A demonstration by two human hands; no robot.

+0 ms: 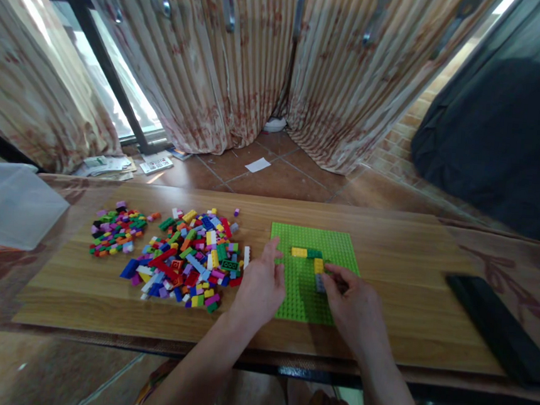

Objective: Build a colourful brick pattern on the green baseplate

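Your right hand (pixel 355 308) pinches a grey brick (pixel 320 284), its long axis running away from you; your left hand (pixel 260 287) rests open on the green baseplate (pixel 337 243).

green baseplate (pixel 342 246) | flat, studs up | grey brick (pixel 320 284) | small, on the baseplate's middle, partly covered

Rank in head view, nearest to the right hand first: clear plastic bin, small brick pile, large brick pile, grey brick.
1. Grey brick, at the fingers of the right hand.
2. Large brick pile, left.
3. Small brick pile, farther left.
4. Clear plastic bin, far left.
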